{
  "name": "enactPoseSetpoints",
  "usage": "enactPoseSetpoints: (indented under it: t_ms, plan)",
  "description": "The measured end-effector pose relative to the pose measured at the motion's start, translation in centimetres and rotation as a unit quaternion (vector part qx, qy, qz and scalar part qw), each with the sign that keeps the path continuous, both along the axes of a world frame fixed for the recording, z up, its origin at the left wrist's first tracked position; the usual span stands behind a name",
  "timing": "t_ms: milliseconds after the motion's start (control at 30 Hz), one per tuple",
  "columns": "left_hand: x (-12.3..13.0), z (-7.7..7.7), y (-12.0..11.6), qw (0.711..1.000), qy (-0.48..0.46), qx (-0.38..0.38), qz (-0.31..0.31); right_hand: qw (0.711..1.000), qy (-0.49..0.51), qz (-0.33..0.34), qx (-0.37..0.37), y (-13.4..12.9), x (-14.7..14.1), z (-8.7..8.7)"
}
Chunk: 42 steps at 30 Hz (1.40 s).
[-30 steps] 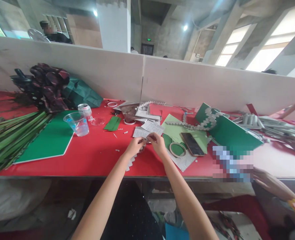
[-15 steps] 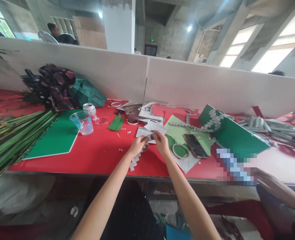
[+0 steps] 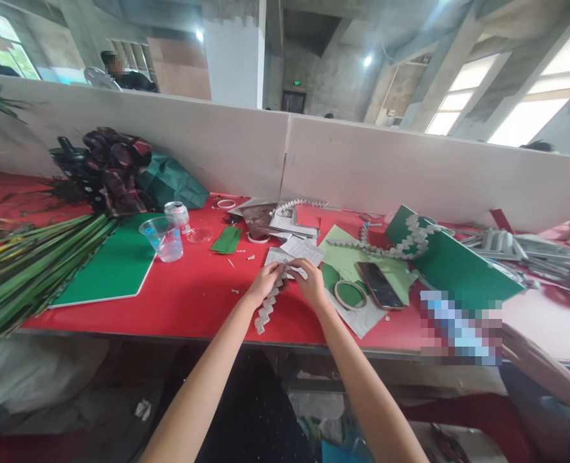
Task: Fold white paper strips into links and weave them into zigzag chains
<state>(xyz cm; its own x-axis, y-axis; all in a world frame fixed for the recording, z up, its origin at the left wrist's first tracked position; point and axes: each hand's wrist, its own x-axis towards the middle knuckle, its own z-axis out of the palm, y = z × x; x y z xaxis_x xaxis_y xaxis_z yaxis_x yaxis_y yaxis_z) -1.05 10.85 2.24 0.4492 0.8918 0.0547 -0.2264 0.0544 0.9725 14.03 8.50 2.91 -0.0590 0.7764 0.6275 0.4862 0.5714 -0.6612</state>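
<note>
Between my two hands is a folded paper chain (image 3: 266,310), a zigzag strip of small grey-white links that hangs down toward the table's front edge. My left hand (image 3: 268,281) is closed on its upper end. The fingers of my right hand (image 3: 309,280) pinch at the same end from the other side; what exactly lies between those fingertips is too small to tell. Just beyond my hands lie printed paper sheets (image 3: 300,249). A longer paper chain (image 3: 386,249) curves across light green paper on the right.
A phone (image 3: 379,285) and a tape roll (image 3: 350,294) lie right of my hands. On the left stand a plastic cup (image 3: 166,241) and a can (image 3: 177,216), beside a green board (image 3: 106,276) and long leaves (image 3: 48,270). A co-worker's arm (image 3: 545,360) reaches in at right.
The view has shifted slightly. My hands stay together at the chain's upper end; my right fingers have turned a little and more of the hanging chain shows.
</note>
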Motion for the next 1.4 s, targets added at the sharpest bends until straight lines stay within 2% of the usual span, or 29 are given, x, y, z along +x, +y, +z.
enactPoseSetpoints:
  t_ms: [233,367,467,567,733,900,1100,1267,1400]
  plan:
    - [0.0,-0.2,0.4,0.999,-0.002,0.039,0.028,1.0,-0.015,-0.001,-0.001,0.1,0.1,-0.3]
    - [0.1,-0.1,0.3,0.996,0.038,0.063,0.047,0.999,0.042,0.002,-0.03,0.4,0.0,-0.6]
    - [0.1,-0.1,0.1,0.989,0.109,0.093,0.022,0.995,0.073,-0.004,-0.068,0.9,0.2,-1.0]
    - [0.1,-0.2,-0.1,0.984,0.143,0.107,-0.014,0.993,0.062,-0.007,-0.1,1.2,0.4,-1.4]
    - [0.2,-0.3,-0.2,0.984,0.154,0.092,-0.019,0.997,0.002,-0.025,-0.078,1.3,0.5,-1.4]
    - [0.4,-0.2,-0.4,0.99,0.125,0.061,-0.005,0.998,-0.01,-0.021,-0.057,1.1,0.3,-1.1]
    - [0.5,-0.2,-0.1,0.991,0.104,0.078,0.041,0.998,0.003,0.014,-0.057,0.6,0.1,-0.8]
    - [0.6,-0.6,0.1,0.997,0.061,0.041,-0.012,0.998,-0.035,-0.022,-0.052,0.6,0.2,-0.7]
    - [0.5,-1.0,0.4,0.998,0.03,0.045,-0.037,0.998,-0.006,-0.039,-0.058,0.7,0.2,-0.9]
